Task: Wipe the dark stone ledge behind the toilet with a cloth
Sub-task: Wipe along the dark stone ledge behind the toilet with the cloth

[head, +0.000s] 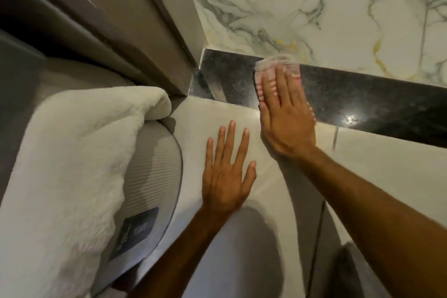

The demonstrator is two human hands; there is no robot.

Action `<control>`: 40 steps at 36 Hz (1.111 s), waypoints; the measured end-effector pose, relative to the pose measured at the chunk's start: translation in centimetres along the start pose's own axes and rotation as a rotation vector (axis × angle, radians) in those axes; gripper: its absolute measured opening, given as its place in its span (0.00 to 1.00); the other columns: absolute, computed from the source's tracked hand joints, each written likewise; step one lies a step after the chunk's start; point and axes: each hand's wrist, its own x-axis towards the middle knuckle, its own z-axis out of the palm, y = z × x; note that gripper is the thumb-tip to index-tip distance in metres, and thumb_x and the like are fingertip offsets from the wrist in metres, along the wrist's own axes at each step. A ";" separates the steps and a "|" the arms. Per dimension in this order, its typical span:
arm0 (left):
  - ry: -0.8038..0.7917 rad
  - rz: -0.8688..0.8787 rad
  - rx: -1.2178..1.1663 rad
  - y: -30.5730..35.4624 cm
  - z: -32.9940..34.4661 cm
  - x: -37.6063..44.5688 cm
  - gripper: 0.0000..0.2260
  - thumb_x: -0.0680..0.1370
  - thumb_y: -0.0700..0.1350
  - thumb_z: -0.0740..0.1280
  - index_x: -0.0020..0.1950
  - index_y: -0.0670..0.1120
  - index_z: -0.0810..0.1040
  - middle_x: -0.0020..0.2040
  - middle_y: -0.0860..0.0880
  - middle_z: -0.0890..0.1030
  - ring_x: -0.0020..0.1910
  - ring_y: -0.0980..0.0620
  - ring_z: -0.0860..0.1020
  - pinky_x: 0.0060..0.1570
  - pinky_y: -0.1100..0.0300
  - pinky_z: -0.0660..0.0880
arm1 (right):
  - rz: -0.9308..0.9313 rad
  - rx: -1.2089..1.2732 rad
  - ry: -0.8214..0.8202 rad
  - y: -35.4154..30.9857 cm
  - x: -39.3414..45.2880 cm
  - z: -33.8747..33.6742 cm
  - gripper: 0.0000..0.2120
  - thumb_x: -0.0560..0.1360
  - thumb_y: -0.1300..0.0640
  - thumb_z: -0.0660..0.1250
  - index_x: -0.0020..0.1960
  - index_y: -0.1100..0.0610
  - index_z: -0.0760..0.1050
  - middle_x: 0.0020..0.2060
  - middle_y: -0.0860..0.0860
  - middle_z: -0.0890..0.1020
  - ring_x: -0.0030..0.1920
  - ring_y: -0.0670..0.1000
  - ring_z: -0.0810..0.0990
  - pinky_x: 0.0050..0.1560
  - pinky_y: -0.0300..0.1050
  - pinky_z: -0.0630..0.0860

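Observation:
The dark stone ledge (362,101) runs as a glossy black band from the door frame at centre to the right edge, below the marble wall. A pink-and-white striped cloth (281,65) lies flat on the ledge near its left end. My right hand (285,113) presses flat on the cloth, fingers spread and pointing up toward the wall; the cloth shows above and beside the fingers. My left hand (228,169) rests flat and open on the pale tile surface below the ledge, holding nothing.
A white fluffy towel (72,152) drapes over a grey rounded object (152,176) at the left. A grey door frame (167,19) meets the ledge's left end. The white marble wall (314,7) rises behind the ledge. A bright glare spot (350,120) shines on the ledge.

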 end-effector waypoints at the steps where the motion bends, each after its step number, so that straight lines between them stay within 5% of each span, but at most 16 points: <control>1: -0.002 -0.005 0.023 -0.8 -0.1 -0.5 0.29 0.90 0.59 0.54 0.89 0.47 0.58 0.89 0.41 0.59 0.88 0.38 0.57 0.83 0.32 0.64 | -0.014 0.002 -0.029 -0.8 -1.1 0.1 0.31 0.91 0.42 0.45 0.90 0.51 0.41 0.90 0.53 0.42 0.91 0.56 0.41 0.91 0.61 0.48; 7: -0.080 -0.075 -0.028 -3.1 -1.1 -2.5 0.30 0.89 0.60 0.45 0.90 0.51 0.54 0.91 0.44 0.52 0.90 0.42 0.50 0.85 0.33 0.59 | -0.185 -0.025 -0.052 2.2 -9.9 0.0 0.31 0.90 0.45 0.51 0.90 0.48 0.48 0.90 0.49 0.50 0.91 0.52 0.48 0.89 0.61 0.59; 15: -0.034 -0.142 -0.071 -2.7 -0.8 -2.8 0.32 0.87 0.59 0.51 0.90 0.49 0.53 0.91 0.44 0.53 0.90 0.43 0.51 0.88 0.38 0.53 | 0.243 0.020 0.085 -1.4 1.8 -0.3 0.32 0.90 0.47 0.49 0.90 0.55 0.42 0.90 0.57 0.45 0.90 0.59 0.44 0.91 0.62 0.49; 21: 0.015 -0.184 -0.113 -2.5 -1.3 -2.9 0.33 0.86 0.57 0.57 0.87 0.39 0.62 0.88 0.38 0.60 0.88 0.41 0.59 0.85 0.37 0.63 | -0.250 -0.002 -0.090 -9.1 4.6 1.3 0.32 0.90 0.44 0.47 0.90 0.52 0.42 0.90 0.56 0.44 0.90 0.58 0.42 0.91 0.58 0.46; 26: -0.018 -0.180 -0.061 -2.1 -2.5 -2.7 0.32 0.86 0.56 0.59 0.85 0.37 0.64 0.86 0.36 0.63 0.86 0.38 0.63 0.81 0.35 0.70 | -0.445 -0.104 -0.151 -4.3 -3.9 0.5 0.30 0.90 0.42 0.46 0.90 0.49 0.48 0.90 0.52 0.50 0.90 0.56 0.46 0.90 0.59 0.51; 30: -0.010 -0.196 -0.109 -2.1 -2.4 -2.5 0.34 0.85 0.56 0.60 0.87 0.39 0.60 0.88 0.38 0.60 0.88 0.40 0.59 0.84 0.36 0.65 | -0.225 -0.092 -0.067 0.8 -5.2 -0.8 0.30 0.89 0.43 0.48 0.90 0.49 0.50 0.90 0.51 0.51 0.91 0.52 0.47 0.90 0.60 0.55; 35: 0.040 -0.202 -0.087 -2.3 -1.6 -2.6 0.33 0.87 0.56 0.56 0.88 0.40 0.59 0.89 0.39 0.58 0.88 0.41 0.58 0.87 0.39 0.60 | 0.261 -0.003 0.144 -3.4 0.8 -0.2 0.32 0.90 0.46 0.50 0.90 0.54 0.48 0.90 0.55 0.51 0.90 0.57 0.49 0.91 0.58 0.49; 37: 0.035 -0.209 -0.096 -2.3 -1.2 -2.7 0.32 0.87 0.56 0.55 0.88 0.40 0.59 0.89 0.39 0.58 0.89 0.41 0.57 0.87 0.40 0.59 | 0.254 0.012 0.096 -6.2 3.3 0.8 0.32 0.90 0.46 0.49 0.90 0.54 0.45 0.90 0.56 0.48 0.91 0.59 0.46 0.91 0.59 0.48; 40: 0.020 -0.228 -0.110 -2.2 -1.2 -2.8 0.32 0.88 0.56 0.54 0.87 0.39 0.59 0.89 0.39 0.58 0.89 0.41 0.58 0.86 0.39 0.62 | -0.038 0.017 0.011 -8.9 3.8 1.8 0.32 0.90 0.45 0.48 0.90 0.52 0.45 0.90 0.55 0.47 0.91 0.58 0.45 0.91 0.59 0.49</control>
